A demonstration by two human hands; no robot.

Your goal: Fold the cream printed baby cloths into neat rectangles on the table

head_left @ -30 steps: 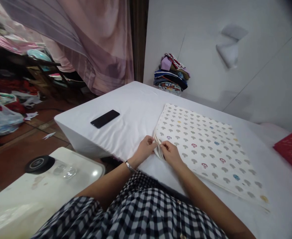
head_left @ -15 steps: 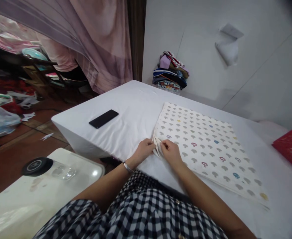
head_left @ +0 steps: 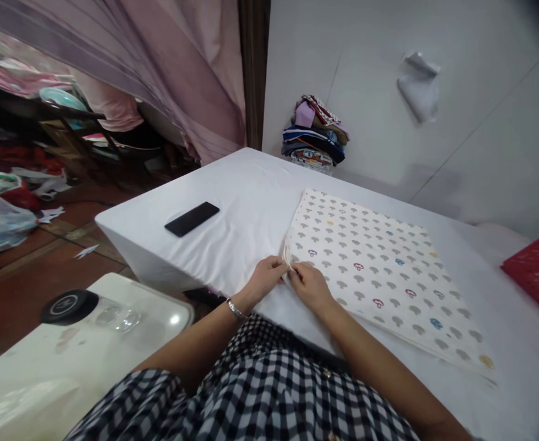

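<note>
A folded white cloth (head_left: 370, 263) printed with mushrooms, mostly grey with a few red, blue and yellow ones, lies flat on the white-covered table (head_left: 237, 196). Its near left corner is pinched between my two hands, which almost meet there. My left hand (head_left: 268, 275), with a silver bangle at the wrist, grips the corner's edge from the left. From the right, my right hand (head_left: 310, 283) has thumb and fingers closed on the same corner. Several layers show at the edge just above my fingers; the fingertips partly hide the corner itself.
A black phone (head_left: 192, 218) lies on the table's left part. Folded clothes (head_left: 315, 135) are stacked against the wall, and a red basket (head_left: 538, 275) stands at right. Lower left, a bottle with a black lid (head_left: 70, 306) lies on a cream surface. A person (head_left: 108, 104) is beyond the curtain.
My right hand has shifted slightly left, closer to my left hand, and the spread layers at the corner have come together. The curtain has swung, showing more of the person behind it.
</note>
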